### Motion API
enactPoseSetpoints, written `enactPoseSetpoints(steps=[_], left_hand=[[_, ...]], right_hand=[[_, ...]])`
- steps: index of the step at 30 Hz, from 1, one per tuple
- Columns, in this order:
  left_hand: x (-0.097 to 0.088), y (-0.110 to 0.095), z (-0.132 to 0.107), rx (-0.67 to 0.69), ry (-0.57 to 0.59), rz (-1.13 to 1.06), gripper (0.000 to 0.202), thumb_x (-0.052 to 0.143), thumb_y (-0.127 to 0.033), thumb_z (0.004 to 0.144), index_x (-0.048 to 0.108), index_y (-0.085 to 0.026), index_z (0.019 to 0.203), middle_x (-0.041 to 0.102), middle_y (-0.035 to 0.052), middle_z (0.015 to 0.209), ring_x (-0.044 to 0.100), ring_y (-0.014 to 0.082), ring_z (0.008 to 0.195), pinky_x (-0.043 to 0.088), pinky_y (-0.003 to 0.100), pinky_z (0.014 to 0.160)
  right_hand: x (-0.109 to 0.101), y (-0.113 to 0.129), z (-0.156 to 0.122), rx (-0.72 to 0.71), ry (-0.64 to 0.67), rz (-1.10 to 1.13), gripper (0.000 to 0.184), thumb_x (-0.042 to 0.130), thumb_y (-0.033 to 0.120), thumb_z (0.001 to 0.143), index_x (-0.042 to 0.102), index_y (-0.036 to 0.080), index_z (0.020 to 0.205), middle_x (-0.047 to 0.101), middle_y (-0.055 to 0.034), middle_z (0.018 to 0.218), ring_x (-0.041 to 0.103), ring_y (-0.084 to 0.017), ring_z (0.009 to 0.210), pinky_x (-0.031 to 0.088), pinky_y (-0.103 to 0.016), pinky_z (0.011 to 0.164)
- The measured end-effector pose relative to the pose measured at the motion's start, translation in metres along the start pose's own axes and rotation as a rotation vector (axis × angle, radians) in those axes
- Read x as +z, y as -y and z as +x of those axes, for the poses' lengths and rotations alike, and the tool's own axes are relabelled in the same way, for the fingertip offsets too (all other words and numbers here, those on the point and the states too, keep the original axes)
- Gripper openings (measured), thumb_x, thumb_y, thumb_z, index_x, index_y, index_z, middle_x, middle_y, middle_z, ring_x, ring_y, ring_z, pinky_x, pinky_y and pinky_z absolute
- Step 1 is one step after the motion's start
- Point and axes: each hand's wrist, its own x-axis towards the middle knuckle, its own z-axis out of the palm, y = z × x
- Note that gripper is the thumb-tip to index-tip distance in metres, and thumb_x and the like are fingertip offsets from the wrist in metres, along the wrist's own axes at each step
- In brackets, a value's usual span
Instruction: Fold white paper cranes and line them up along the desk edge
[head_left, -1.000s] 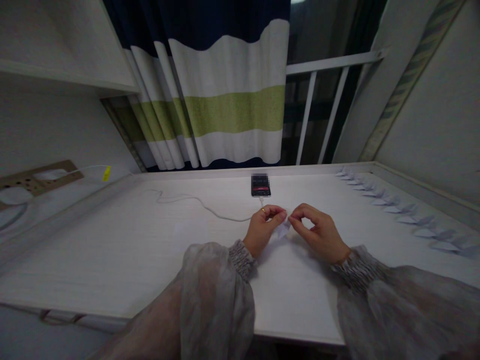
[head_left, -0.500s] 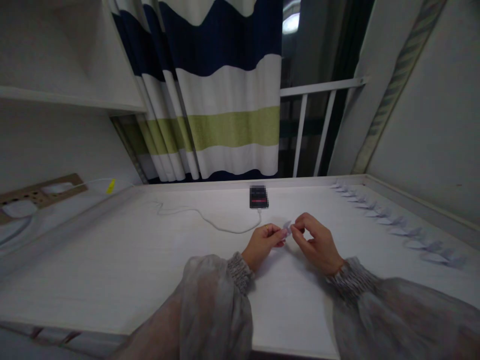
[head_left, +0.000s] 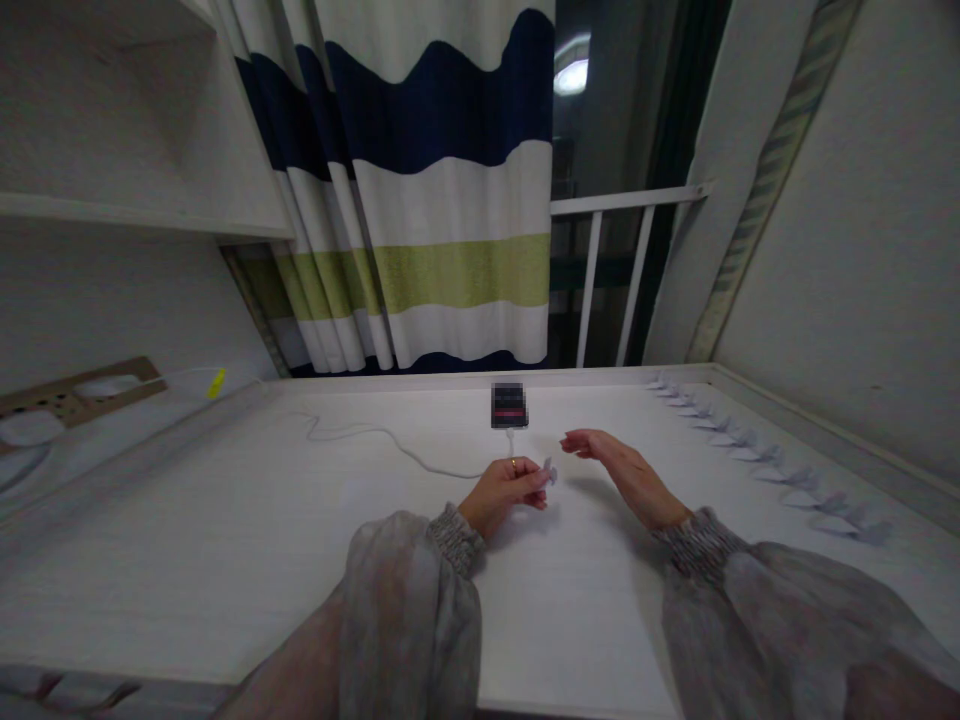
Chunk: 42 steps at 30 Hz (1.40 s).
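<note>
The left hand (head_left: 501,490) pinches a small folded white paper piece (head_left: 548,471) between thumb and fingertips, just in front of the dark phone (head_left: 508,404) on the white wooden desk (head_left: 225,540). A light pinch near the fold would likely keep its creases crisp and the tips uncrushed. The right hand (head_left: 615,468) hovers empty to the right of the phone, fingers loosely spread, palm down, wrist raised. Both forearms in sheer grey sleeves angle inward toward the phone.
</note>
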Motion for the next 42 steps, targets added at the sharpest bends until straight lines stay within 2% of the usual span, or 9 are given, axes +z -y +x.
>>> enactPoseSetpoints(steps=[2,4,9,14,22,27,35,38,42], left_hand=[[-0.006,-0.001,0.001,-0.049,0.104,0.027,0.034,0.069,-0.038,0.055,0.052,-0.01,0.061,0.054,-0.0014,0.051,0.051,0.007,0.044,0.042,0.021,0.049],[-0.011,-0.001,0.001,-0.102,0.162,0.052,0.034,0.07,-0.037,0.054,0.052,-0.01,0.062,0.055,-0.0012,0.051,0.053,0.0081,0.044,0.043,0.022,0.048],[-0.013,-0.002,-0.001,-0.177,0.229,0.107,0.031,0.07,-0.035,0.056,0.052,-0.01,0.063,0.057,-0.0015,0.052,0.053,0.0073,0.042,0.045,0.022,0.049],[-0.011,-0.001,-0.001,-0.177,0.22,0.112,0.033,0.07,-0.035,0.054,0.051,-0.01,0.062,0.057,-0.0021,0.05,0.053,0.0071,0.041,0.044,0.021,0.047],[-0.01,0.0,-0.003,-0.195,0.288,0.066,0.033,0.071,-0.035,0.054,0.053,-0.01,0.065,0.059,-0.0006,0.053,0.054,0.008,0.043,0.046,0.022,0.048],[-0.009,0.001,-0.004,-0.227,0.343,0.025,0.037,0.066,-0.043,0.058,0.053,-0.01,0.063,0.057,-0.0006,0.049,0.053,0.0081,0.04,0.046,0.022,0.045],[-0.002,-0.004,-0.007,-0.202,0.25,-0.006,0.038,0.067,-0.045,0.056,0.049,-0.011,0.055,0.052,-0.004,0.04,0.045,0.0054,0.03,0.042,0.02,0.039],[0.003,-0.008,-0.01,-0.189,0.252,-0.099,0.038,0.067,-0.044,0.055,0.048,-0.011,0.055,0.052,-0.0038,0.039,0.045,0.0056,0.029,0.043,0.02,0.039],[0.01,-0.009,-0.013,-0.14,0.233,-0.193,0.038,0.067,-0.044,0.056,0.047,-0.011,0.054,0.051,-0.0033,0.038,0.044,0.0054,0.028,0.042,0.02,0.039]], right_hand=[[0.002,-0.005,0.0,0.088,0.19,0.036,0.041,0.037,0.049,0.08,0.054,0.015,0.095,0.059,-0.0079,0.091,0.055,-0.017,0.087,0.039,-0.038,0.085],[0.007,-0.008,-0.002,0.141,0.321,0.087,0.045,0.038,0.054,0.077,0.053,0.014,0.092,0.059,-0.0066,0.085,0.057,-0.016,0.077,0.041,-0.037,0.08],[0.018,-0.006,-0.006,0.19,0.419,0.16,0.039,0.045,0.051,0.075,0.052,0.013,0.072,0.055,-0.0001,0.065,0.052,-0.01,0.063,0.04,-0.028,0.066],[0.018,-0.006,-0.004,0.271,0.429,0.213,0.037,0.056,0.048,0.068,0.048,0.012,0.063,0.049,0.0046,0.051,0.043,-0.006,0.046,0.033,-0.021,0.051],[0.025,-0.005,-0.009,0.401,0.485,0.464,0.041,0.057,0.051,0.065,0.047,0.013,0.055,0.047,0.0051,0.038,0.036,-0.004,0.034,0.021,-0.019,0.037],[0.029,-0.004,-0.01,0.435,0.398,0.495,0.039,0.061,0.048,0.063,0.047,0.014,0.051,0.046,0.0058,0.036,0.036,-0.003,0.031,0.022,-0.018,0.033],[0.03,0.01,-0.014,0.571,0.405,0.645,0.032,0.061,0.042,0.067,0.05,0.013,0.057,0.047,0.0064,0.037,0.035,-0.002,0.027,0.021,-0.016,0.029],[0.032,0.02,-0.015,0.567,0.391,0.752,0.032,0.06,0.041,0.068,0.049,0.013,0.058,0.044,0.0078,0.035,0.032,-0.002,0.025,0.021,-0.016,0.03],[0.036,0.029,-0.018,0.52,0.303,0.849,0.033,0.059,0.039,0.07,0.044,0.014,0.055,0.041,0.008,0.034,0.032,-0.002,0.027,0.019,-0.017,0.031]])
